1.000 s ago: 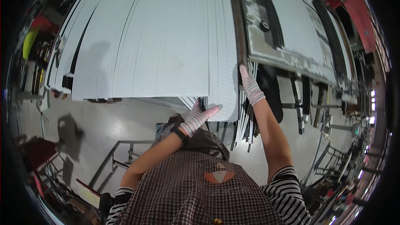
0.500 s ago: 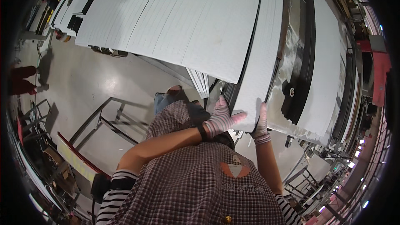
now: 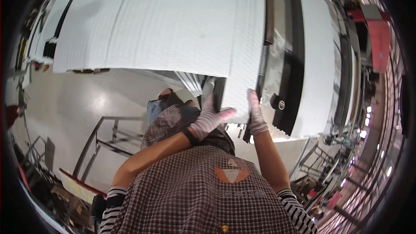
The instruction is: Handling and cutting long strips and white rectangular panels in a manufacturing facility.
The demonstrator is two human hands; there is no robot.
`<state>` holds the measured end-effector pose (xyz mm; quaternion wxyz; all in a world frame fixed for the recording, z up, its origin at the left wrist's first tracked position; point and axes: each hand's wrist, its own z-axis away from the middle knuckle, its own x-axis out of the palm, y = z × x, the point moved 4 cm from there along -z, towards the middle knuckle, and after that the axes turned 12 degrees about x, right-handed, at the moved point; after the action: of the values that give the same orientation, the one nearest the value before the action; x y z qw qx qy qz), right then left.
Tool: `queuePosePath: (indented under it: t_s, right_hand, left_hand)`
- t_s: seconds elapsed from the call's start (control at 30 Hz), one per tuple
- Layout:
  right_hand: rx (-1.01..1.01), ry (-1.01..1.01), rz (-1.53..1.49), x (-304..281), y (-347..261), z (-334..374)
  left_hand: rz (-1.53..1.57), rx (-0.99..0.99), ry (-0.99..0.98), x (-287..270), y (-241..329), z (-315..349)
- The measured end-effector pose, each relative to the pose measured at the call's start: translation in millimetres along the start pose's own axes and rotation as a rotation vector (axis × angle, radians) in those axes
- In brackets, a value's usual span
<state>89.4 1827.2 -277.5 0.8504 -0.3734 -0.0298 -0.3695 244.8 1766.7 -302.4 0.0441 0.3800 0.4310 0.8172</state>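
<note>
A long white strip with a fine surface texture (image 3: 240, 86) lies along the right side of a broad row of similar white strips (image 3: 173, 26). Its near end sticks out past the row, between my two gloved hands. My left hand (image 3: 211, 120), in a striped glove, clasps the left side, thumb across the top and the other fingers at the edge. Against the right edge presses my right hand (image 3: 256, 115), fingers pointing away from me. Dark edging (image 3: 219, 91) shows beside the strip near my left fingers. The undersides of both grips are hidden.
Right of the strip are a black stack of strips (image 3: 291, 69), a round black object (image 3: 277, 102) and another white stack (image 3: 318, 69). A dark metal frame (image 3: 113, 135) stands on the grey floor at left. Red equipment (image 3: 378, 45) is at far right.
The strip has shifted left with both hands; the dark gap between it and the broad row has closed. The whole view has swung, so surroundings sit further left.
</note>
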Motion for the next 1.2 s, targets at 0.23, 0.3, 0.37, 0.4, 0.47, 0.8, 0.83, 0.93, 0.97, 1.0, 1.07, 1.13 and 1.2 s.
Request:
queuePosePath:
  t_s: [0.23,0.3,0.37,0.4,0.47,0.8,0.83,0.93,0.97,1.0,1.07,1.13,1.2]
  right_hand:
    - [-0.799,1.066,1.245,-88.0,-66.0,43.1]
    - [-0.585,1.386,1.449,-121.0,-70.6,42.7]
    - [-0.073,1.300,1.252,-151.1,-54.1,27.1]
    - [-0.177,1.327,1.287,-151.1,-51.9,25.4]
    - [-0.290,1.266,1.291,-144.4,-42.1,23.0]
    - [-0.647,1.464,1.008,-219.4,-135.4,86.7]
    - [-0.709,1.517,0.988,-237.5,-146.7,87.6]
    - [-0.646,1.410,0.754,-282.2,-170.4,75.6]
    - [-0.475,1.440,0.931,-288.1,-172.1,75.0]
    - [-0.513,1.438,0.972,-287.4,-177.1,76.2]
    - [-0.543,1.525,1.077,-275.0,-181.5,84.2]
    - [-0.779,1.682,1.229,-242.0,-183.6,93.7]
    - [-0.936,1.359,1.014,-209.5,-181.3,84.3]
  left_hand:
    - [0.232,-0.376,0.080,14.4,-6.4,14.8]
    - [0.323,-0.327,0.066,15.1,-8.8,13.1]
    - [0.367,-0.323,0.080,14.1,-14.6,11.0]
    - [0.356,-0.307,0.090,13.2,-16.0,10.0]
    - [0.324,-0.323,0.137,12.5,-18.0,9.2]
    - [0.276,-0.070,0.268,42.5,21.4,-23.4]
    - [0.324,-0.072,0.258,46.9,23.1,-30.8]
    - [0.382,-0.022,0.322,49.7,30.2,-52.8]
    - [0.440,0.038,0.351,51.8,30.3,-62.9]
    - [0.427,0.043,0.366,50.1,31.3,-69.9]
    - [0.408,0.051,0.412,46.1,30.8,-80.2]
    - [0.332,0.037,0.416,41.6,31.4,-82.9]
    - [0.311,-0.021,0.411,39.2,32.0,-80.3]
